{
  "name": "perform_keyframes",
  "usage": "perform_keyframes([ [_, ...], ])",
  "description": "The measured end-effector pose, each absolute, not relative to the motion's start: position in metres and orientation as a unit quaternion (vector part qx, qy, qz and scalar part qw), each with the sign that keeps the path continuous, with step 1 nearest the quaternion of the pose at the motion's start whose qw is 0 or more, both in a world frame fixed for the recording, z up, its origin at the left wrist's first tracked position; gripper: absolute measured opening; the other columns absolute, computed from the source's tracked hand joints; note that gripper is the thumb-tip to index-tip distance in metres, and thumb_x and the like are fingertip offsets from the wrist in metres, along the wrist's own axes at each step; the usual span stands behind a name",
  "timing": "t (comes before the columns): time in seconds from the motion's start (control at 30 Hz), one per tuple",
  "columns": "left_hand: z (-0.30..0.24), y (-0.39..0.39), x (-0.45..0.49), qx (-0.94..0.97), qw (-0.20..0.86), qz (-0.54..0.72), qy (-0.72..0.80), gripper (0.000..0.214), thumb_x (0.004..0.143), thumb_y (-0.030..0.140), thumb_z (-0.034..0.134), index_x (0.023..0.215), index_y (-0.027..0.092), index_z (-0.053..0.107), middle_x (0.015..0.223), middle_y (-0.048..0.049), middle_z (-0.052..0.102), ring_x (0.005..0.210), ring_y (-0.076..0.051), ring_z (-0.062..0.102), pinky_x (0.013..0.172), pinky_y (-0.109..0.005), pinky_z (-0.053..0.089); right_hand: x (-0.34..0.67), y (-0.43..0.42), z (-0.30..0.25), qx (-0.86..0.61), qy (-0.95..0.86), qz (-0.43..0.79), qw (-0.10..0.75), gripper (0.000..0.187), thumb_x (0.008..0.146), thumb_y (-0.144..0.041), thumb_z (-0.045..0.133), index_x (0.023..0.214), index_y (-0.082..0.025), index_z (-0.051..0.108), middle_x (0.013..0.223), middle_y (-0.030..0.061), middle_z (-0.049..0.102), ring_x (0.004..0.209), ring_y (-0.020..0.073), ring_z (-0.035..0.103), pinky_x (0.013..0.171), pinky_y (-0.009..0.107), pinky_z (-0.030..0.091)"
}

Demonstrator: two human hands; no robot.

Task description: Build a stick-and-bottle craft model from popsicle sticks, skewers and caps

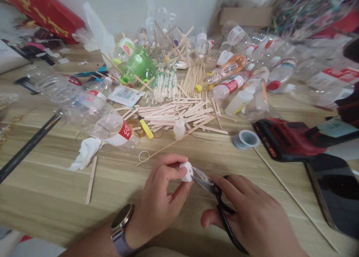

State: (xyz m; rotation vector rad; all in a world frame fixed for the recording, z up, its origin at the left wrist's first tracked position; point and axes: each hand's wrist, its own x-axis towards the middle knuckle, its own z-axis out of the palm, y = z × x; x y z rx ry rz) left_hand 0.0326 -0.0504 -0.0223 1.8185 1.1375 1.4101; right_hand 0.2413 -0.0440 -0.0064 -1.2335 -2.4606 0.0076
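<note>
Between the thumb and fingers of my left hand [164, 189] is a small white bottle cap [186, 172] with dark holes in its flat face. My right hand [249, 208] grips black-handled scissors [217, 191], their blades slightly apart. One blade tip meets the face of the cap, near a hole; how deep it goes I cannot tell. Beyond my hands stand a small white squeeze bottle [179, 128] and a thin wooden skewer [165, 146] lying aslant. A white ring [144, 156] rests by the skewer's near end.
Craft sticks [174, 113] are heaped mid-table, with a yellow-handled tool [146, 127] beside them. Clear plastic bottles [112, 124] lie left, more at right. A roll of grey wire or tape [245, 139], a red power tool [291, 137] and a phone [336, 189] are at right.
</note>
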Motion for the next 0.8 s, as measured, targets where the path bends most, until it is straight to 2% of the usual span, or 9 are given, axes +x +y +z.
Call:
perform_keyframes([
  [0.23, -0.0206, -0.0487, 0.0329, 0.697, 0.252, 0.516, 0.429, 0.036, 0.083, -0.002, 0.056, 0.108, 0.023, 0.048, 0.116, -0.0061, 0.054, 0.109, -0.016, 0.055, 0.089, -0.029, 0.05, 0.24, -0.0441, -0.0065, -0.436, -0.875, 0.025, 0.21, 0.054, 0.088, -0.068, 0.041, 0.102, -0.02, 0.061, 0.071, 0.0017, 0.064, 0.059, 0.0142, 0.064, 0.048, 0.024, 0.044],
  [0.5, -0.0155, -0.0482, 0.0327, 0.711, 0.225, 0.501, 0.44, 0.032, 0.084, 0.001, 0.058, 0.105, 0.023, 0.05, 0.112, -0.0038, 0.055, 0.106, -0.013, 0.057, 0.089, -0.024, 0.049, 0.2393, -0.0465, -0.0098, -0.438, -0.875, 0.003, 0.206, 0.053, 0.088, -0.068, 0.043, 0.096, -0.02, 0.063, 0.065, -0.0006, 0.063, 0.052, 0.0126, 0.062, 0.045, 0.024, 0.039],
  [0.8, -0.0196, -0.0525, 0.0332, 0.674, 0.284, 0.507, 0.455, 0.032, 0.084, 0.006, 0.062, 0.107, 0.026, 0.053, 0.113, -0.0042, 0.059, 0.107, -0.017, 0.06, 0.09, -0.03, 0.051, 0.242, -0.0488, -0.0092, -0.434, -0.878, -0.063, 0.19, 0.049, 0.092, -0.063, 0.039, 0.094, -0.02, 0.063, 0.061, -0.0017, 0.06, 0.051, 0.0123, 0.058, 0.048, 0.026, 0.036],
])
